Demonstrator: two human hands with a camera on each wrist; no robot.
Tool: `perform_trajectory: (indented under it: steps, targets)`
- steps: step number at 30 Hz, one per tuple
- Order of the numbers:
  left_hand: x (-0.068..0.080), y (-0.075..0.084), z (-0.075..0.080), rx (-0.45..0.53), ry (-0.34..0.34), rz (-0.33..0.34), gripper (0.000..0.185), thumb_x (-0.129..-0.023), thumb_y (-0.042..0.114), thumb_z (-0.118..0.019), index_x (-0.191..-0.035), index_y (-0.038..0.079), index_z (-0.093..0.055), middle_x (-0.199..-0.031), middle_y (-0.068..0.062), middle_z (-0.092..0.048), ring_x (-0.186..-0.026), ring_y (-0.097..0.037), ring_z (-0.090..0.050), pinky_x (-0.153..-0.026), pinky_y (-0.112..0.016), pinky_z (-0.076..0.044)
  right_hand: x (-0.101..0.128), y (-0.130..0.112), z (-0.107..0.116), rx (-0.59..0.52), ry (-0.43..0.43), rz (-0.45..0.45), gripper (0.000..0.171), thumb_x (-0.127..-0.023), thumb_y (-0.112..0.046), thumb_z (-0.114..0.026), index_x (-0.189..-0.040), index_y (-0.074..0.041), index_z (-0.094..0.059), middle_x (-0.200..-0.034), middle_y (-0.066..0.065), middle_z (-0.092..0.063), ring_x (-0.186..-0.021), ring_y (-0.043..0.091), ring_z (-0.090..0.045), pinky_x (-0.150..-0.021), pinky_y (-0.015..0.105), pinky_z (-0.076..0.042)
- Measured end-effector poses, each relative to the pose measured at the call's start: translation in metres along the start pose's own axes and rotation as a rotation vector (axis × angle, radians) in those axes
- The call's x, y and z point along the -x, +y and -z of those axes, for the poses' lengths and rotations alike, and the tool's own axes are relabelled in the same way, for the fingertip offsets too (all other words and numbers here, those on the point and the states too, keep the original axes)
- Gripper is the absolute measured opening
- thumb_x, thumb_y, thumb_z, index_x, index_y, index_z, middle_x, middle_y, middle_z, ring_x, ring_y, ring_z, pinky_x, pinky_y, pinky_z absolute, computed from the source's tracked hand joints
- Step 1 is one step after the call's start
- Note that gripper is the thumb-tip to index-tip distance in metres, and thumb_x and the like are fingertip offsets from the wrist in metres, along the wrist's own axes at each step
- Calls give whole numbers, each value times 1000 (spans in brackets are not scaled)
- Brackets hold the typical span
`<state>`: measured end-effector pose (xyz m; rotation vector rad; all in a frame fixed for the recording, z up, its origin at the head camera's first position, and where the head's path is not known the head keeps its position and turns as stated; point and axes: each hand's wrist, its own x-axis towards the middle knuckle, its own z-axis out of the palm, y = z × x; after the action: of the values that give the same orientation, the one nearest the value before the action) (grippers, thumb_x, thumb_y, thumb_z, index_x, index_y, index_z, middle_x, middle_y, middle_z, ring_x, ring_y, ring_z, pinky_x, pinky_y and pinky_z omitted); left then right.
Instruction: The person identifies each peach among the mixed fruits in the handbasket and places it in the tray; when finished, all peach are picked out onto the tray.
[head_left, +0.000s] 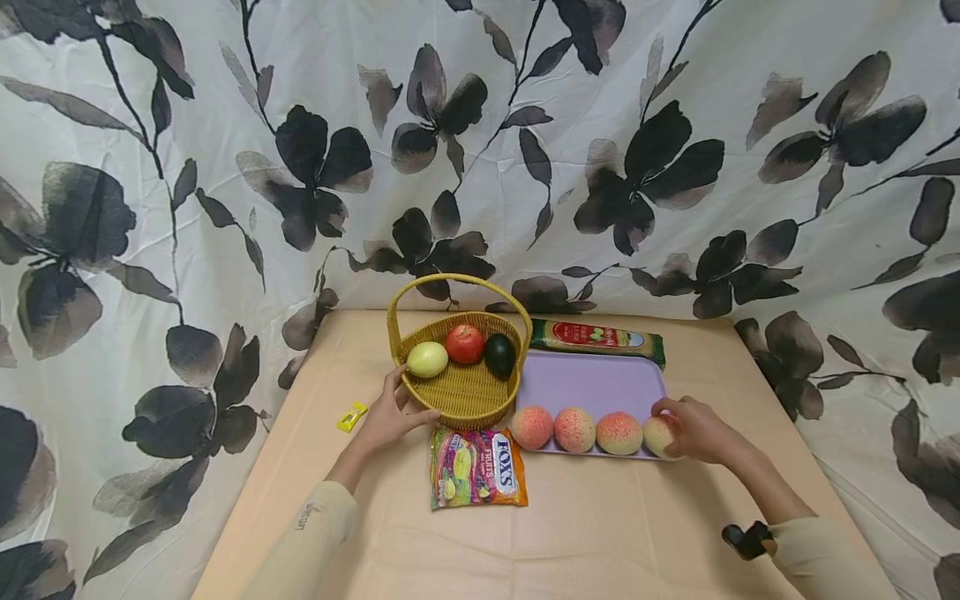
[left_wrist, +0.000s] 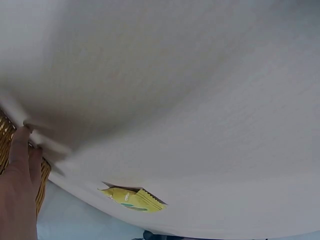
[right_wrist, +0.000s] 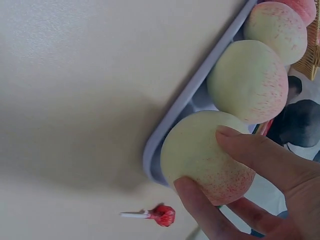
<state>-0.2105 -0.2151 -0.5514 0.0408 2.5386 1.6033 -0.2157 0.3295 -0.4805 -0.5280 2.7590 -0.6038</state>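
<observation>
My right hand (head_left: pixel 693 429) grips a pale peach (right_wrist: pixel 202 150) with a pink-speckled side, thumb and fingers spread over it. This peach sits at the near right corner of a lilac tray (head_left: pixel 592 379). Three more peaches (head_left: pixel 575 429) line the tray's near edge to its left. My left hand (head_left: pixel 390 412) rests against a yellow wicker basket (head_left: pixel 468 404), fingers along its left side and thumb by its front. Inside the basket lie a yellow-green fruit (head_left: pixel 427 360), a red round fruit (head_left: pixel 464 343) and a dark avocado-like fruit (head_left: pixel 499 356).
A FOX'S sweets bag (head_left: pixel 478 468) lies in front of the basket. Behind the tray is a green packet (head_left: pixel 597 337). One yellow-wrapped sweet (head_left: pixel 352 417) lies left of my left hand. The right wrist view shows a red lollipop (right_wrist: pixel 162 214) beyond the tray's corner.
</observation>
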Motion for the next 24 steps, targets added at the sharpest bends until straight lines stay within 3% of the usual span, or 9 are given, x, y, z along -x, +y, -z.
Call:
perform_trajectory:
  steps: [8, 20, 24]
  targets:
    - [4, 7, 2, 5, -2, -18, 118, -84, 40, -88, -167, 18, -6, -174, -21, -11, -158, -44, -22, -126, -58, -28, -3, -1, -2, 7, -2, 5, 57, -65, -3, -94, -115, -1, -67, -100, 14, -65, -91, 28, -57, -76, 42, -52]
    - [4, 4, 1, -7, -2, -14, 119, -81, 48, -88, -166, 24, -8, -175, -18, -12, -158, -41, -24, -126, -56, -29, -4, -4, 0, -6, -79, -73, 58, -70, -4, -91, -121, 0, -64, -101, 17, -62, -91, 30, -55, -72, 41, -54]
    - [2, 3, 0, -10, -7, -9, 119, -81, 48, -88, -166, 25, -8, -175, -18, -12, -158, -42, -23, -126, -56, -30, -4, -5, 1, 16, -66, -63, 58, -68, -4, -92, -120, 0, -65, -101, 17, -64, -92, 31, -57, -77, 48, -55]
